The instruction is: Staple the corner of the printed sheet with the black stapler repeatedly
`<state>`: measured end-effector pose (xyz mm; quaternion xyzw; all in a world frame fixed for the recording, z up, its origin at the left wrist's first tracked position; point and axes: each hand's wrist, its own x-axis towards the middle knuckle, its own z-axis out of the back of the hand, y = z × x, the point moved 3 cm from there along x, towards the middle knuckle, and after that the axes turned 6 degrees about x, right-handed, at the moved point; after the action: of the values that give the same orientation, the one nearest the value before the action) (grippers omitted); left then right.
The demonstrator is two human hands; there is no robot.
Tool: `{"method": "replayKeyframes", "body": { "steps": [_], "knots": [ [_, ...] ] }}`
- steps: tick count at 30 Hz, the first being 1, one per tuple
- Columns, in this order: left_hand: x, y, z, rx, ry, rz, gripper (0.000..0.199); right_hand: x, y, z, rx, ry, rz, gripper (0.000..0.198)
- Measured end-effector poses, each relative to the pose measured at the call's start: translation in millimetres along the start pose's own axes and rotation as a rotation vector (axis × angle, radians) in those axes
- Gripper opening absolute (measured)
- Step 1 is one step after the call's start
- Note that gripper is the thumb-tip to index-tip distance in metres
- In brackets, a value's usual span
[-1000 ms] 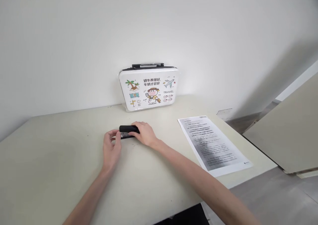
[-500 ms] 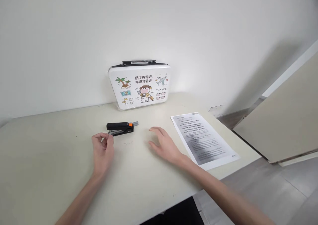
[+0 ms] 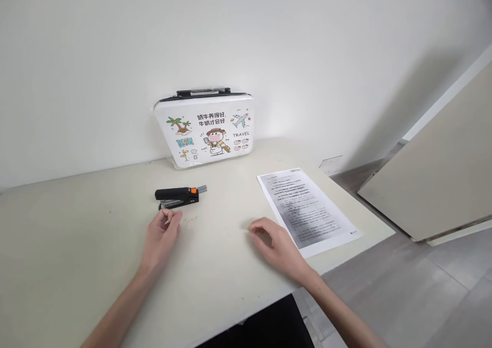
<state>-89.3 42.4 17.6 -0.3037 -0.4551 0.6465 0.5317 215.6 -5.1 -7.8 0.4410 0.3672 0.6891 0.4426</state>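
Observation:
A black stapler point(image 3: 177, 197) with an orange part lies on the table, left of its middle, and a grey strip of staples point(image 3: 202, 188) sticks out of its right end. My left hand point(image 3: 161, 235) is just in front of the stapler, fingers loosely curled, thumb apart, with nothing seen in it. Farther right, my right hand point(image 3: 280, 248) hovers beside the left edge of a printed sheet of paper point(image 3: 307, 209). Its thumb and forefinger curve towards each other, and I see nothing held between them.
A white case point(image 3: 207, 130) with cartoon prints and a black handle stands against the wall at the table's back. Small reddish-brown marks dot the pale tabletop point(image 3: 219, 266) between my hands. A beige panel point(image 3: 434, 168) stands past the right edge, above a grey floor.
My left hand has come away from the stapler's near end towards me. My right hand has drawn back towards me, its fingers curling in. The view has shifted slightly.

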Motion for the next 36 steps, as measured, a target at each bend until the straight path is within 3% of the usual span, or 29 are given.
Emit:
{"method": "replayKeyframes", "body": {
  "steps": [5,36],
  "knots": [
    [4.0,0.6,-2.4,-0.09,-0.004,-0.01,0.043,-1.0,4.1,-0.3,-0.028,0.009,-0.011,0.013],
    [7.5,9.1,-3.6,-0.061,0.025,-0.004,0.038,-1.2,5.2,-1.2,-0.059,0.024,0.007,0.015]
  ]
}}
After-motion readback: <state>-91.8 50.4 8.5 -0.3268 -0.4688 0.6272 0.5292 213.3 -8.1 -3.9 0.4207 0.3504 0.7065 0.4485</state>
